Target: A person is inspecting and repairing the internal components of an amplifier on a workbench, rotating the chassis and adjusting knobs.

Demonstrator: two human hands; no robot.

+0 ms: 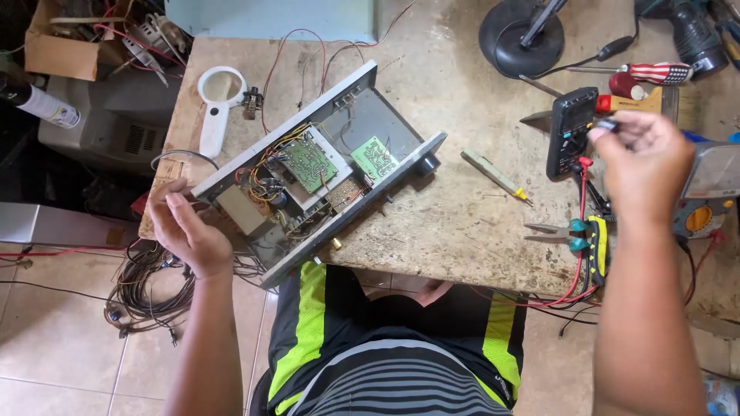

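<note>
An opened grey metal electronics chassis (362,123) lies diagonally on the worn workbench (447,223), with green circuit boards (307,162) and bundled wires inside. My left hand (185,227) rests at the chassis's near left corner, fingers curled against its edge. My right hand (644,158) hovers at the right, fingertips pinched on a small dark part right beside a black multimeter (570,127) with red and black leads.
A white magnifier (218,104), a yellow-tipped tester pen (493,173), green-handled pliers (559,235), screwdrivers (655,73), a black lamp base (520,38) and a drill (694,31) lie around. Tangled cables (142,289) hang off the left edge over the tiled floor.
</note>
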